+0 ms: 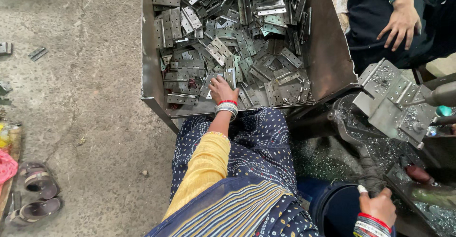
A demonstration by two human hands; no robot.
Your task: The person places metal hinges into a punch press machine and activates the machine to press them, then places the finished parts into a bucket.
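We are reaching our left hand [222, 89] into the metal bin [327, 51], where the fingers are closing around one flat hinge plate [231, 77] at the near edge of the heap of hinge plates [228, 32] — the plate is standing up between the fingertips, touching its neighbours. Our right hand [377, 206] is wrapping tight around the cloth-wound lever handle [370, 175] of the drilling machine [389, 99], low at the right. Another person's hand [403, 23] is resting on dark cloth beyond the bin — well apart from ours. Sandals [38, 184] are lying on the concrete floor [85, 75].
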